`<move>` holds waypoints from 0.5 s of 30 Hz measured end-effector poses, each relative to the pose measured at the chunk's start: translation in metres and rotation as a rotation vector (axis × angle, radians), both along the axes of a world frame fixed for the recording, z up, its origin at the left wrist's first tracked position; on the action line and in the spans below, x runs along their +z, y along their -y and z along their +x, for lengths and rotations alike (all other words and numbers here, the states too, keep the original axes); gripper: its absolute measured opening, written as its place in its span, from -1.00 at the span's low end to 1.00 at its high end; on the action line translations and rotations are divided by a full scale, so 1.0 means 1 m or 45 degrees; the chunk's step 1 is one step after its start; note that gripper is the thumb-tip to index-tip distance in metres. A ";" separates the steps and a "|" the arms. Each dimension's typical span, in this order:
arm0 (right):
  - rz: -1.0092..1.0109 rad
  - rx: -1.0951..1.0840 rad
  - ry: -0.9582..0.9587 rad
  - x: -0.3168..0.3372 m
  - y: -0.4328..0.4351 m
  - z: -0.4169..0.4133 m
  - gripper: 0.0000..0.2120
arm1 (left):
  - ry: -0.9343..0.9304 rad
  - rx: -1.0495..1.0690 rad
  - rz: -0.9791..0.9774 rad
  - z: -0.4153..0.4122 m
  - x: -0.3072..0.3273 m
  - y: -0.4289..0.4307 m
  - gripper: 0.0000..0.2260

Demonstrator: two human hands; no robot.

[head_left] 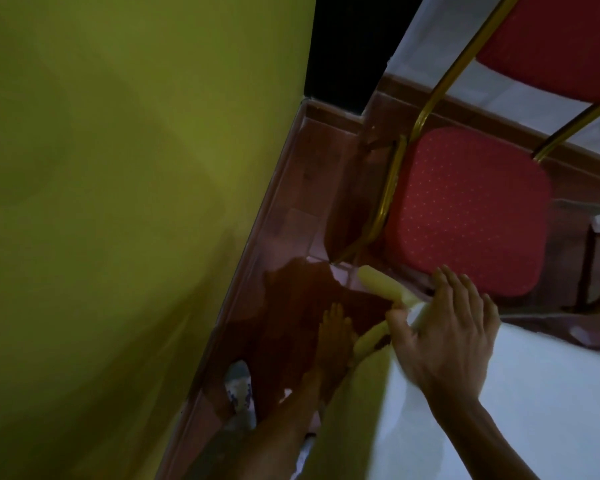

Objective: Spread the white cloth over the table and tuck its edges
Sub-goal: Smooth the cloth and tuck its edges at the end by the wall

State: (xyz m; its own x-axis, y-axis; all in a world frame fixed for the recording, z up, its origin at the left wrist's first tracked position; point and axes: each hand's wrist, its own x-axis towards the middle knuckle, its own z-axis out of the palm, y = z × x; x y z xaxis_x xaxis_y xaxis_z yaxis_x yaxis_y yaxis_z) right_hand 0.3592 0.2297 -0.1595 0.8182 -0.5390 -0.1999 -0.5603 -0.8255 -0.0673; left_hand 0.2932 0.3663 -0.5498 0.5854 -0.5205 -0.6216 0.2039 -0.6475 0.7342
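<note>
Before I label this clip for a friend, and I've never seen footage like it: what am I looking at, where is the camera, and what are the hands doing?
There is no machine here. A person wears a camera on their head, so the one tilted picture looks down past their own arms. The right hand lies spread on the corner of the white cloth that covers the table, pressing it down rather than gripping it. The left hand reaches lower, beside the yellow-green underlayer hanging under the white cloth; whether it holds anything is too dark to tell. Behind the corner stands a red chair with a gold frame. A yellow-green wall fills the left side, and a foot in a sandal stands on the reddish floor.
</note>
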 end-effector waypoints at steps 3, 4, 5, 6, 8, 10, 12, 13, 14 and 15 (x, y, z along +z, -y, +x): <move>-0.011 -0.004 0.020 -0.002 0.001 0.000 -0.21 | 0.097 0.276 -0.136 0.056 0.143 0.004 -0.47; -0.014 0.002 0.020 -0.002 0.000 0.000 -0.21 | 0.151 0.273 -0.149 0.068 0.197 0.011 -0.51; -0.034 0.024 0.015 -0.004 0.000 -0.002 -0.22 | 0.207 0.336 -0.274 0.078 0.246 0.012 -0.50; -0.036 0.027 0.003 -0.003 0.000 -0.002 -0.22 | 0.167 0.381 -0.379 0.077 0.281 0.006 -0.48; -0.033 0.022 0.005 -0.004 0.002 -0.001 -0.21 | 0.267 0.337 -0.503 0.081 0.288 0.007 -0.47; -0.034 0.023 0.011 -0.004 0.002 -0.001 -0.21 | 0.372 0.299 -0.505 0.094 0.288 0.010 -0.48; -0.033 0.033 0.033 -0.005 0.003 -0.001 -0.21 | 0.476 0.221 -0.449 0.074 0.282 0.015 -0.49; -0.050 0.037 0.040 -0.005 0.003 -0.001 -0.22 | 0.557 0.182 -0.394 0.060 0.269 0.013 -0.47; -0.053 0.041 0.043 -0.005 0.003 -0.002 -0.22 | 0.617 0.150 -0.359 0.051 0.254 0.008 -0.45; -0.054 0.046 0.049 -0.006 0.002 -0.003 -0.23 | 0.731 0.068 -0.274 0.043 0.223 -0.001 -0.44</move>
